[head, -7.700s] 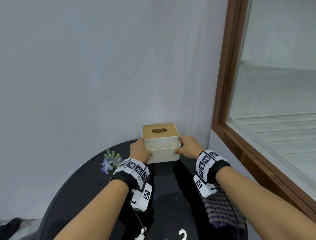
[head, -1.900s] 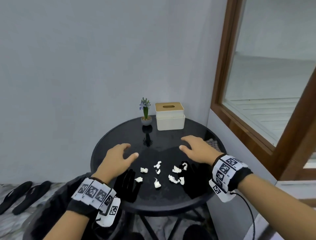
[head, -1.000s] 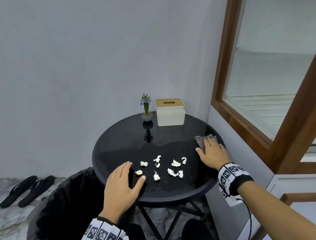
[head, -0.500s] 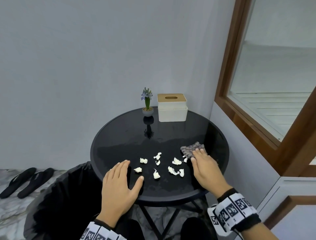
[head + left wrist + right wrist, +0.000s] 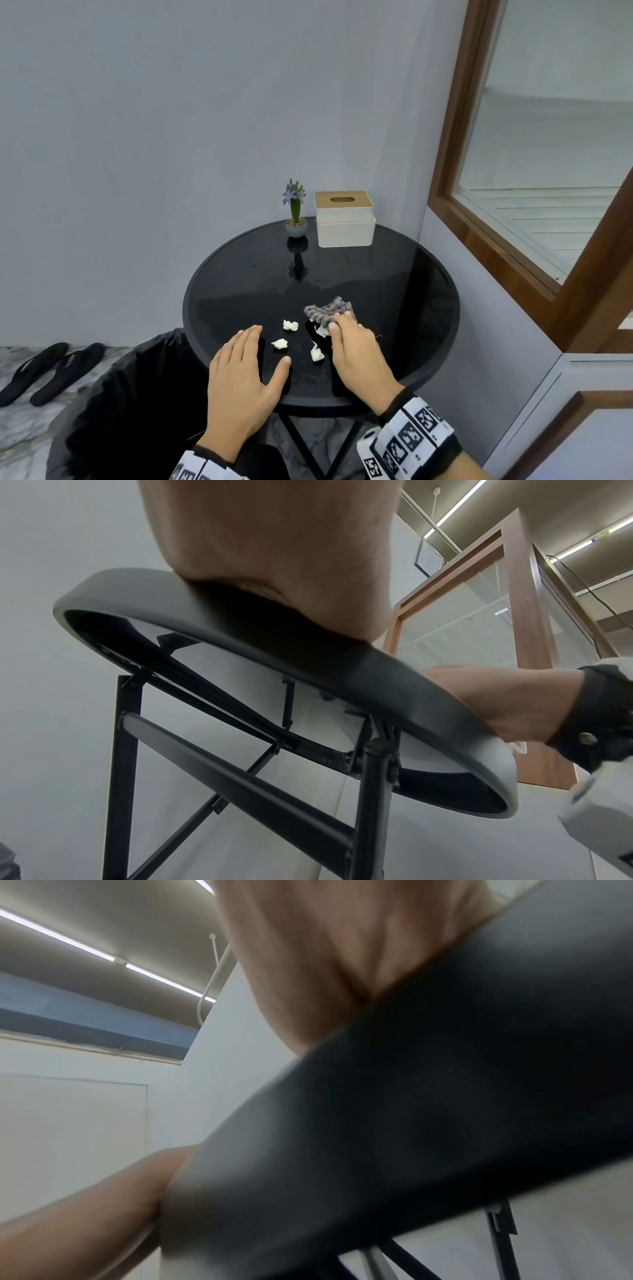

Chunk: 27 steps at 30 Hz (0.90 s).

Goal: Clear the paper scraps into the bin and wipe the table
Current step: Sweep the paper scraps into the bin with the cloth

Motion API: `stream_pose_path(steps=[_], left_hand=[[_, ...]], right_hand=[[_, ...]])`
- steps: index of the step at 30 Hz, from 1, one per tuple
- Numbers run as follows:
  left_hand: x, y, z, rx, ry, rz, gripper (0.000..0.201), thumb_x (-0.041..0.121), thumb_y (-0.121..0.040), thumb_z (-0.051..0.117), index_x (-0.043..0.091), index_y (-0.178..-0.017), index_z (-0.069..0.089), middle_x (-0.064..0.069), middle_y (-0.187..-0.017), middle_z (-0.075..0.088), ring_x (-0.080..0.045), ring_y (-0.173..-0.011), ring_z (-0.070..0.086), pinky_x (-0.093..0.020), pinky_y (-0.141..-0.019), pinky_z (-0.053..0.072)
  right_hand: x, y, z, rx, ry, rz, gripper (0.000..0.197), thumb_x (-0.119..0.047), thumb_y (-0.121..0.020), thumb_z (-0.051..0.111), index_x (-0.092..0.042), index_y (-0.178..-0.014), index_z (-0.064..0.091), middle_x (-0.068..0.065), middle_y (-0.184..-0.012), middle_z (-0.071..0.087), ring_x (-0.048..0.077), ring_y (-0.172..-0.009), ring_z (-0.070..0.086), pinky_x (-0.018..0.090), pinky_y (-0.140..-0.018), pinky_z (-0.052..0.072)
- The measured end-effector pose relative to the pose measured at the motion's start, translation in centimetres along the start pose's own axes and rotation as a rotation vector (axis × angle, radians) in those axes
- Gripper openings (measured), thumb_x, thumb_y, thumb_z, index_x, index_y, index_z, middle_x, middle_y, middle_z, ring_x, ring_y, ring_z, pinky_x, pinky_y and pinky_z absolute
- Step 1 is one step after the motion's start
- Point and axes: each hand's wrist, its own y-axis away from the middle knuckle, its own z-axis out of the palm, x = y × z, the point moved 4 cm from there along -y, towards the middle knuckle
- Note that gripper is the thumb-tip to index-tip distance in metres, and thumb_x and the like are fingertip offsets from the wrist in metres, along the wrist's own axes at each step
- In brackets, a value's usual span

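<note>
— How many paper scraps [image 5: 280,344] on the table [image 5: 239,274]?
— Four show, near the front edge; one lies against the cloth [image 5: 328,312].
— The hands?
— Left hand [image 5: 241,387] flat, grip spread, at the near rim above the bin [image 5: 113,404]. Right hand [image 5: 356,356] presses the one cloth; its grip there I cannot tell.
— Beyond?
— One potted flower [image 5: 295,212], one tissue box [image 5: 344,219], far side.

On the table [image 5: 428,308], the paper scraps [image 5: 280,344] are lying between the left hand [image 5: 239,383] and the right hand [image 5: 356,356], which is resting on the cloth [image 5: 325,311], possibly covering further scraps. The bin [image 5: 113,411] is standing left of the table; the plant [image 5: 295,212] and tissue box [image 5: 344,219] are sitting at the far edge.
</note>
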Motion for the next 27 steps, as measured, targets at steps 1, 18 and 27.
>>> stream_pose_path(steps=[1,18,27], left_hand=[[0.0,0.0,-0.1,0.000,0.005,-0.001,0.073,0.065,-0.083,0.039,0.018,-0.137,0.049,0.006,-0.139,0.053,-0.016,-0.135,0.041,-0.036,-0.111,0.032],[0.0,0.1,-0.2,-0.007,0.044,-0.020,0.071,0.065,-0.084,0.040,0.020,-0.138,0.047,0.008,-0.140,0.051,-0.014,-0.136,0.039,-0.037,-0.112,0.031],[0.1,0.2,-0.2,-0.010,0.030,-0.023,0.073,0.066,-0.083,0.038,0.020,-0.139,0.046,0.009,-0.141,0.050,-0.013,-0.137,0.038,-0.034,-0.112,0.028]], right_hand=[[0.0,-0.2,-0.2,0.005,-0.062,0.026,0.026,-0.027,-0.101,0.035,-0.015,-0.093,0.056,0.002,-0.086,0.063,0.022,-0.077,0.058,0.034,-0.072,0.043],[2.9,0.4,-5.8,0.122,0.261,0.051,0.019,-0.021,-0.100,0.041,-0.008,-0.104,0.055,0.007,-0.089,0.061,0.027,-0.077,0.059,0.032,-0.061,0.041],[3.0,1.5,-4.9,-0.012,0.436,0.012,0.013,-0.028,-0.087,0.049,-0.019,-0.079,0.055,-0.005,-0.075,0.059,0.021,-0.073,0.058,0.031,-0.061,0.041]])
